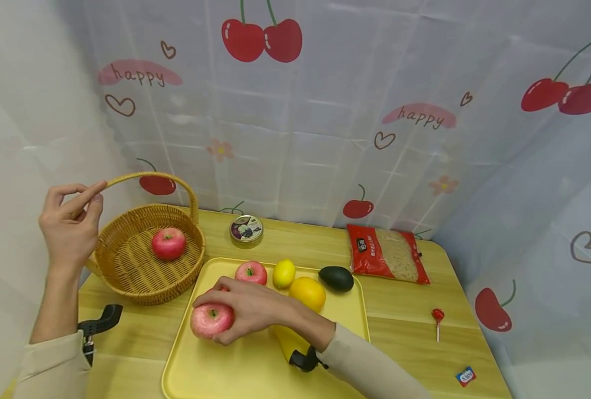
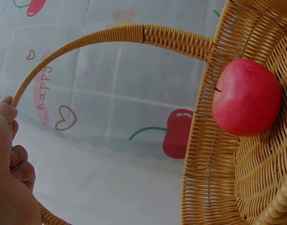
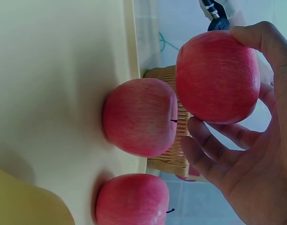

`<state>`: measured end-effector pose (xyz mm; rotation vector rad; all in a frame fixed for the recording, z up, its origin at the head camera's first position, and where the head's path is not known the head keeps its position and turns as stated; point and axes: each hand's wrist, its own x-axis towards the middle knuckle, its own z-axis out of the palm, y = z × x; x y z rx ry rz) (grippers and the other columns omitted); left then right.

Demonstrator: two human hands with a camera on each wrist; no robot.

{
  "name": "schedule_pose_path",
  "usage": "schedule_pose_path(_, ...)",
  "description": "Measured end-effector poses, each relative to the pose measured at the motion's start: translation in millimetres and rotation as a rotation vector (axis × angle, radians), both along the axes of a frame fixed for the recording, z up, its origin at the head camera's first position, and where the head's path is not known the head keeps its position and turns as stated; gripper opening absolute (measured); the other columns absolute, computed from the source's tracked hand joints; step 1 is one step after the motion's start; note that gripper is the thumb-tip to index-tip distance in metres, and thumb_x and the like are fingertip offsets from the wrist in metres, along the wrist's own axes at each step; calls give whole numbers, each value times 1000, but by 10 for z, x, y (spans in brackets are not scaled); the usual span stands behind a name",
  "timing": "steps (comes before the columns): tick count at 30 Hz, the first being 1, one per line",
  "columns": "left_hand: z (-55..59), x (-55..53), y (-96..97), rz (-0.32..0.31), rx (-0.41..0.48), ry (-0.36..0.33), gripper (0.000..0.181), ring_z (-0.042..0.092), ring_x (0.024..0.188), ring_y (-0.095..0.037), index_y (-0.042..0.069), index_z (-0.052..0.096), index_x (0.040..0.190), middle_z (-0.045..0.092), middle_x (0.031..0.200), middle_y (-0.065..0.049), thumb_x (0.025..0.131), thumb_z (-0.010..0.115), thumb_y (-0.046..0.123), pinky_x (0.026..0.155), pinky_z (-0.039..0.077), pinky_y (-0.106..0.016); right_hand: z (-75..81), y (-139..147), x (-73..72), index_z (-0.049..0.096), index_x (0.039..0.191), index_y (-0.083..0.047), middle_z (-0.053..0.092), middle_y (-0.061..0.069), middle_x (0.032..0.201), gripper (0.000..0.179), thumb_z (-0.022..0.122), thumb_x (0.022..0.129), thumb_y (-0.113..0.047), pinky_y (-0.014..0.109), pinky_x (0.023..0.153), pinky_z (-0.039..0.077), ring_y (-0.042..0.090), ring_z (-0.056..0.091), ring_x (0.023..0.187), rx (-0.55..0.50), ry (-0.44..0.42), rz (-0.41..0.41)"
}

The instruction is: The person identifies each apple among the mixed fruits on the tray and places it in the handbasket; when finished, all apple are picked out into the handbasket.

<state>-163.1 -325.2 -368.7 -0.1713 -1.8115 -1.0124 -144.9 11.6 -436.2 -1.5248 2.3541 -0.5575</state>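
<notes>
My left hand (image 1: 72,224) pinches the arched handle (image 1: 148,175) of a wicker basket (image 1: 121,280). A red apple (image 1: 168,244) lies inside the basket. Over the left part of a yellow tray (image 1: 195,368), my right hand (image 1: 250,307) grips another red apple (image 1: 212,321), thumb on one side and fingers on the other. The right wrist view shows this held apple (image 3: 217,77) raised off the tray. Below it sit two more apples, a nearer one (image 3: 139,117) and a second one (image 3: 132,199). In the head view the hand mostly hides the nearer one.
On the tray are a lemon (image 1: 283,274), an orange fruit (image 1: 307,293), an avocado (image 1: 336,279) and a long yellow item (image 1: 287,341) partly under the right forearm. Around it lie a round tin (image 1: 246,229), a red food bag (image 1: 387,254), a lollipop (image 1: 437,316) and a small packet (image 1: 466,376).
</notes>
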Motion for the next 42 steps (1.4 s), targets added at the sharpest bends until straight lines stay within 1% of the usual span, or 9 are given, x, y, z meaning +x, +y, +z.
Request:
schedule_pose_path(3, -6, -3, -6, 4, -2, -2, 20, 36, 65, 4, -4, 76, 108, 51, 107, 22, 95, 61, -5, 62, 29, -8, 20, -22, -6, 46, 142, -49, 43, -16, 120, 66, 71, 82, -60, 11, 76, 42, -5, 47, 97, 1, -6, -5)
schedule_pose_path(12, -10, 1, -8, 7, 1, -11, 21, 36, 65, 4, -4, 76, 108, 51, 107, 22, 95, 61, -4, 62, 29, -8, 83, -68, -28, 48, 142, -47, 44, -15, 121, 66, 72, 82, -59, 11, 77, 43, -6, 47, 98, -13, -18, -8)
schedule_pose_path(18, -8, 7, -1, -1, 11, -9, 20, 37, 66, 4, -5, 76, 108, 51, 107, 21, 95, 60, -5, 62, 30, -8, 83, -105, -35, 47, 142, -49, 44, -16, 121, 67, 71, 82, -60, 12, 76, 43, -6, 46, 98, -11, -25, -16)
schedule_pose_path(25, 8, 17, 17, 10, 22, -31, 20, 39, 70, 2, -5, 76, 107, 51, 106, 22, 95, 60, -5, 63, 31, -9, 79, -146, -58, 46, 143, -49, 45, -17, 121, 68, 71, 81, -62, 13, 74, 43, -6, 45, 99, -14, -13, -19)
schedule_pose_path(33, 25, 25, 32, 5, 22, -27, 20, 39, 69, 1, -5, 76, 107, 52, 106, 21, 95, 60, -6, 64, 31, -9, 87, -181, -98, 46, 143, -48, 45, -17, 119, 68, 70, 81, -62, 15, 76, 42, -4, 45, 99, -37, -2, -12)
schedule_pose_path(42, 24, 21, 32, 3, 17, -21, 21, 37, 68, 4, -5, 76, 108, 51, 106, 21, 95, 60, -7, 62, 30, -9, 93, -239, -89, 45, 143, -49, 45, -16, 121, 68, 70, 81, -63, 11, 79, 41, -4, 45, 101, -41, -2, -18)
